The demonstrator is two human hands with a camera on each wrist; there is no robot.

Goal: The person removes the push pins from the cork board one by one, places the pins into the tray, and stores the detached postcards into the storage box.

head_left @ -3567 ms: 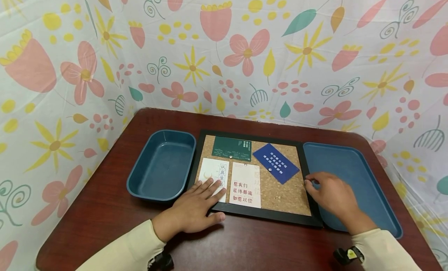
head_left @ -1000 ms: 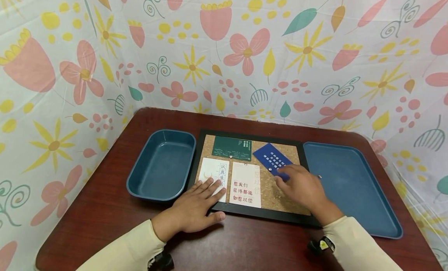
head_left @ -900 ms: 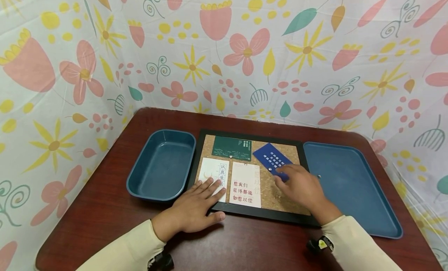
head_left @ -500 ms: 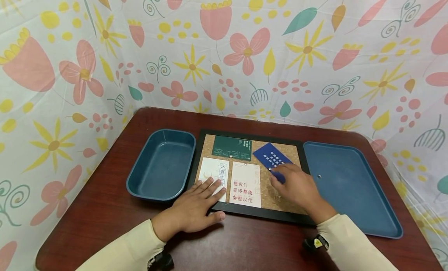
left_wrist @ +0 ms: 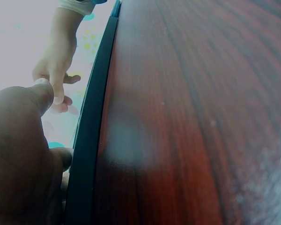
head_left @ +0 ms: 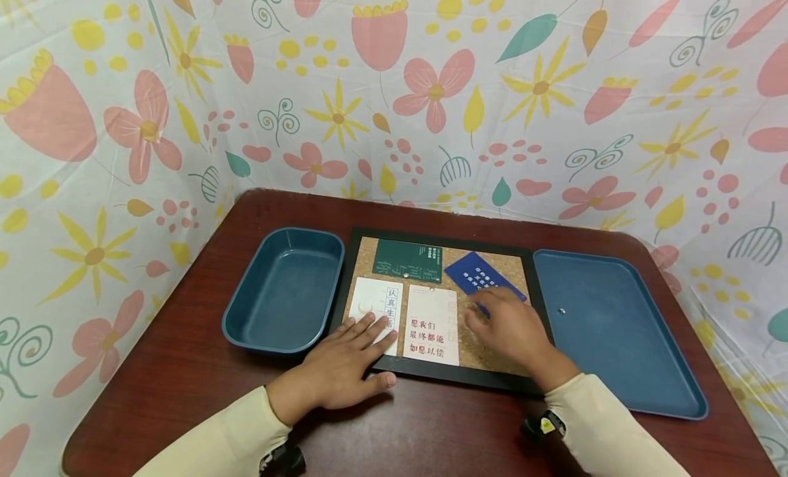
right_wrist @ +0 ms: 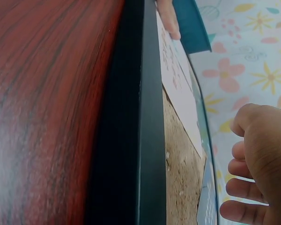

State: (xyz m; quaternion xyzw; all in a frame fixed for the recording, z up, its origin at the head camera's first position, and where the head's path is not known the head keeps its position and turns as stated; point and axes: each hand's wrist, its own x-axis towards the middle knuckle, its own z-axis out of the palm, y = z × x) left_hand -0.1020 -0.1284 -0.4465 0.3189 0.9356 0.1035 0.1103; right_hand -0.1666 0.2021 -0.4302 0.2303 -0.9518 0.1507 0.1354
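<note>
My left hand (head_left: 351,364) lies flat with spread fingers on a white card (head_left: 369,295) and the lower frame of a cork board (head_left: 486,347). The right hand (head_left: 507,326) hovers over the board, its fingers loosely bent over the lower left of a tilted blue card (head_left: 477,268). In the right wrist view nothing shows between these fingers (right_wrist: 243,187), and the thumb stands apart from them. The silver pin on the blue card is hidden behind the hand. A green card (head_left: 406,259) and a pale pink card (head_left: 431,326) are pinned to the board.
A deep blue bin (head_left: 283,292) stands left of the board. On the right is a shallow blue tray (head_left: 628,340) with a small silver pin (head_left: 561,311) in it. All rest on a dark red-brown table (head_left: 197,395), before a flower-print cloth (head_left: 394,107).
My right hand has moved left from the tray's edge to the blue card and drifted further left, covering its pin. The pin in the tray has come into sight. The left hand stays put.
</note>
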